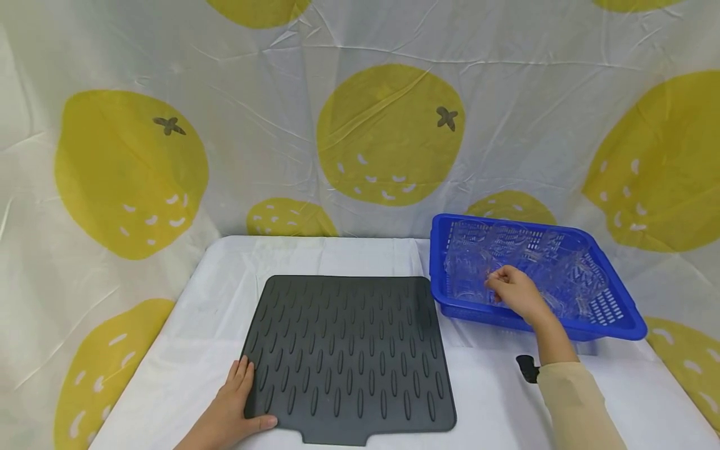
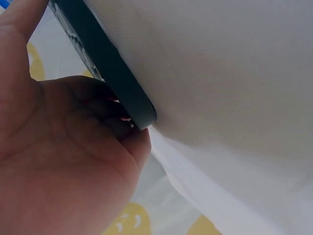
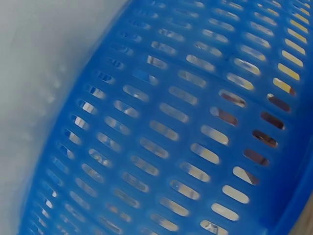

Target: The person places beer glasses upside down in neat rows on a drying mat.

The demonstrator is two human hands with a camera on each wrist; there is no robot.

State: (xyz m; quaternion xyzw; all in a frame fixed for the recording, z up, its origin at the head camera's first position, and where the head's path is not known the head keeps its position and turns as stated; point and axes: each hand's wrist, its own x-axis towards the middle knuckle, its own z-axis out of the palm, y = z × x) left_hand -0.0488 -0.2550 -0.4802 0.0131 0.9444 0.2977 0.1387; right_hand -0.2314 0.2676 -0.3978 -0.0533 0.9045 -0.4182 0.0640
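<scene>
My left hand (image 1: 230,400) rests at the near left corner of a dark grey ribbed drying mat (image 1: 349,350). Its fingers lie extended along the left side, and the thumb stretches along the front edge. In the left wrist view, the fingertips touch the mat's thick rim (image 2: 127,88). Over on the right, a blue slotted basket (image 1: 632,322) contains several clear cups. My right hand (image 1: 514,290) reaches into it with curled fingers, pinching the side of a clear cup (image 1: 468,275). Basket wall (image 3: 161,117) fills most of the right wrist view, with dark finger parts showing through slots.
A white cloth (image 1: 484,387) covers the table under mat and basket. Behind hangs a pale curtain (image 1: 253,125) printed with yellow fruit. The basket's left side stands close to the mat's far right corner. A black wrist-camera piece (image 1: 527,369) juts from the right sleeve.
</scene>
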